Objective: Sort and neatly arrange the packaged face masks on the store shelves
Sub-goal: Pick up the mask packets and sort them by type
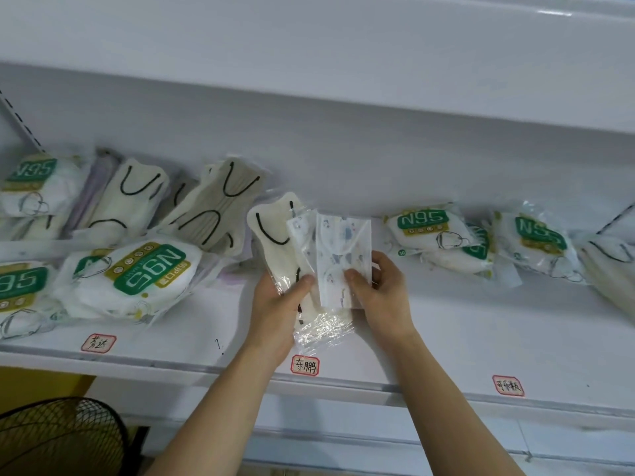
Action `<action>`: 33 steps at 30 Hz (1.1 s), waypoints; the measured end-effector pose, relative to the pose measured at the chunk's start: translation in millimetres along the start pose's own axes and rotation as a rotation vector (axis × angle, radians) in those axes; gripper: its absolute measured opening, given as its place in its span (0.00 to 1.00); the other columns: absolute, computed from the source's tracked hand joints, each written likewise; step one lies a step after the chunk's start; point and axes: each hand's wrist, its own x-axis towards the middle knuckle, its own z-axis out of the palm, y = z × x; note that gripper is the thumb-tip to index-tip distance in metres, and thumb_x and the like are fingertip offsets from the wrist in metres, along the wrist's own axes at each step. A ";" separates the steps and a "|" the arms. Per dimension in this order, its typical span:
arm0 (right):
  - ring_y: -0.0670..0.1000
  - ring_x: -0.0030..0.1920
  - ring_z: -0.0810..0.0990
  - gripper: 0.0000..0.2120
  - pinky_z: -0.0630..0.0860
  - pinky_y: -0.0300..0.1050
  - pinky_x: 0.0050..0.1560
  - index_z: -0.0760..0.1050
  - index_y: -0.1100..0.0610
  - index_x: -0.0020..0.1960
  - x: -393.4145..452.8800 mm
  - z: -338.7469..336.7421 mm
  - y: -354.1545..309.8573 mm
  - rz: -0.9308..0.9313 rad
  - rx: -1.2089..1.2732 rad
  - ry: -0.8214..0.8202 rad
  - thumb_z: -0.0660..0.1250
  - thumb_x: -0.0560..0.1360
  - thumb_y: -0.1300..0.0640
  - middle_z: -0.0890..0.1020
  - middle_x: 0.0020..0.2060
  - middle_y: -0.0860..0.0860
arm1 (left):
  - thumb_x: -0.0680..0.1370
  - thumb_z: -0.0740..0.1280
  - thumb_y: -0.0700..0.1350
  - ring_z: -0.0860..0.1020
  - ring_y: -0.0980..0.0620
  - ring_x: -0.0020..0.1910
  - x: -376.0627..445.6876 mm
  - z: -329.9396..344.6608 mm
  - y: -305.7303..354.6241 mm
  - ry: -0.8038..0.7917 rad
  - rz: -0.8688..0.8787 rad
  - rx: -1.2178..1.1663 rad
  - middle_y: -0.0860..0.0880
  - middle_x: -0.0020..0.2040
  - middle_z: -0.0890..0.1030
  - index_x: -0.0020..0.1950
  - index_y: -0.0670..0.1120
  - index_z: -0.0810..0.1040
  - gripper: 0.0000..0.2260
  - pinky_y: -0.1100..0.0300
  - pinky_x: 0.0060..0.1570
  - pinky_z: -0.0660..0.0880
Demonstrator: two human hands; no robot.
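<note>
- The left hand [275,304] has its grip closed on a clear plastic packet of cream masks with black ear loops [275,242], thumb pressed on the front, fingers behind.
- The right hand [381,293] pinches a clear packet of white masks printed with small pale figures [343,249], thumb on front; this packet overlaps the cream one, both held upright just above the white shelf [446,331].
- Left of the hands lies a green-labelled N95 mask bag [137,276]; behind it, cream and grey mask packets [220,207] lean in a loose row.
- Right of the hands lie more N95 bags [433,235], well apart from the grip.
- Red-bordered handwritten labels [304,365] sit on the shelf's front edge.
- A black mesh fan guard [62,438] shows below left.
</note>
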 end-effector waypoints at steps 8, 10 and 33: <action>0.67 0.47 0.85 0.09 0.81 0.64 0.40 0.83 0.60 0.51 -7.0 4.9 -2.9 0.038 0.076 0.005 0.76 0.72 0.66 0.87 0.45 0.61 | 0.82 0.64 0.33 0.85 0.45 0.56 -1.2 -2.5 0.9 -0.121 0.025 0.162 0.46 0.54 0.87 0.62 0.45 0.81 0.13 0.49 0.54 0.81; 0.72 0.45 0.84 0.06 0.81 0.68 0.40 0.82 0.62 0.48 -7.5 9.0 -1.4 0.096 0.163 0.096 0.74 0.72 0.67 0.85 0.45 0.66 | 0.80 0.66 0.37 0.84 0.44 0.53 0.4 -3.1 -2.7 -0.095 0.042 0.199 0.45 0.52 0.87 0.58 0.51 0.83 0.12 0.45 0.54 0.79; 0.61 0.42 0.86 0.03 0.84 0.55 0.36 0.81 0.57 0.50 -83.0 -216.6 -61.4 0.011 0.090 0.614 0.72 0.77 0.63 0.87 0.42 0.56 | 0.68 0.70 0.44 0.86 0.44 0.38 -106.0 207.4 -35.3 -0.317 -0.472 -0.295 0.45 0.40 0.86 0.37 0.47 0.88 0.06 0.48 0.50 0.80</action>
